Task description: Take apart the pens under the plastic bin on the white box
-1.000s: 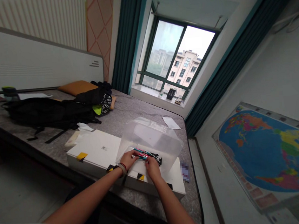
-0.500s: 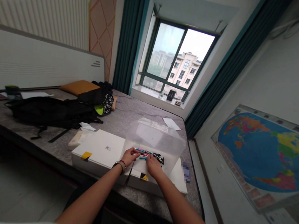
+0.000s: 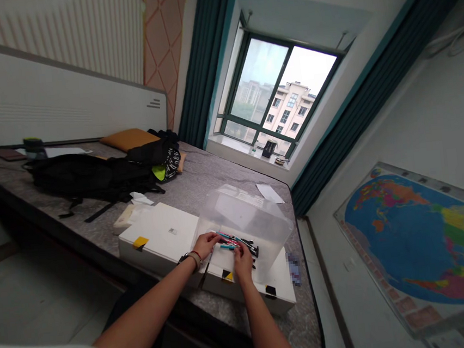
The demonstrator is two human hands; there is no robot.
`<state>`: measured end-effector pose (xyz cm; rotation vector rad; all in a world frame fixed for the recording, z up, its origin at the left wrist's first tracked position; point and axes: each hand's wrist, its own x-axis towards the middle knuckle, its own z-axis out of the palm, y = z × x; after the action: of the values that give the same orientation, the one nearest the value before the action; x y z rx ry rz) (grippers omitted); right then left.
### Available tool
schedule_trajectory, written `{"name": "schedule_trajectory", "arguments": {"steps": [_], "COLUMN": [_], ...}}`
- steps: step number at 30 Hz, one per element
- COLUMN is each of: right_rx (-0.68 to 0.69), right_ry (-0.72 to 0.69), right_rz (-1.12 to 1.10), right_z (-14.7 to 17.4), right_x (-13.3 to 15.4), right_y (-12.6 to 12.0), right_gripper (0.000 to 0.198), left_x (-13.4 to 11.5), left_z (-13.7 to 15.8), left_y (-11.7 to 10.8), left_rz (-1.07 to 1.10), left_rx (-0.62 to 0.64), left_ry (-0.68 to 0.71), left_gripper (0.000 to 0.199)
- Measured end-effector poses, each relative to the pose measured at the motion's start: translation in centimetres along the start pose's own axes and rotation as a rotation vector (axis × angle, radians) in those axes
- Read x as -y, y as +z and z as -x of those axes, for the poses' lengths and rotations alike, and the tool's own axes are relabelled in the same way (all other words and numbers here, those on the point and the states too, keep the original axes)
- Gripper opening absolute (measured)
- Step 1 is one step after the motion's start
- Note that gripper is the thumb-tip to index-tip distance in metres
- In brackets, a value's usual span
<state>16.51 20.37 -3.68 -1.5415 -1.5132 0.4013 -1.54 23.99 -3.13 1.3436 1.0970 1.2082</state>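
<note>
Several slim pens, teal, red, white and black, lie in a loose pile in a translucent plastic box. The box rests on a white carton. From the left, my left hand reaches to the pile's near end, its thumb and fingertips closed on a pen. My right hand is at the front of the pile with bent fingers pinched on a pen; the back of the hand hides part of it. A black item, too small to name, lies just right of my right fingers.
A second white carton with yellow tape stands at left. Behind it on the grey mattress are a black backpack and an orange cushion. A white sheet lies behind the box. A world map hangs on the right wall.
The view has shifted slightly, so everything sits a little further right. My right hand has turned and drawn back a little at the pens; my left hand stays at their left end.
</note>
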Motion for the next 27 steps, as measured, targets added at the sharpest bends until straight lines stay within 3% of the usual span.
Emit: {"name": "schedule_trajectory", "arguments": {"steps": [6,14,20,27], "right_rx": [0.113,0.153,0.213,0.22], "right_ry": [-0.041,0.02,-0.028,-0.023], "right_rz": [-0.098,-0.179,-0.032,0.035], "right_z": [0.0,0.3,0.6,0.8], "right_x": [-0.2,0.0,0.1,0.4], "right_y": [-0.6,-0.3,0.1,0.3], "right_gripper": [0.025,0.022,0.02,0.024], "left_x": [0.7,0.9,0.9,0.7], "left_z": [-0.2,0.0,0.3,0.6], "left_y": [0.7,0.9,1.8,1.6], "left_rz": [-0.124,-0.135,-0.153,-0.16], "left_rx": [-0.102,-0.086,-0.03,0.129], "left_ry": [0.023,0.015,0.021,0.021], "left_gripper": [0.046,0.042,0.043,0.042]}}
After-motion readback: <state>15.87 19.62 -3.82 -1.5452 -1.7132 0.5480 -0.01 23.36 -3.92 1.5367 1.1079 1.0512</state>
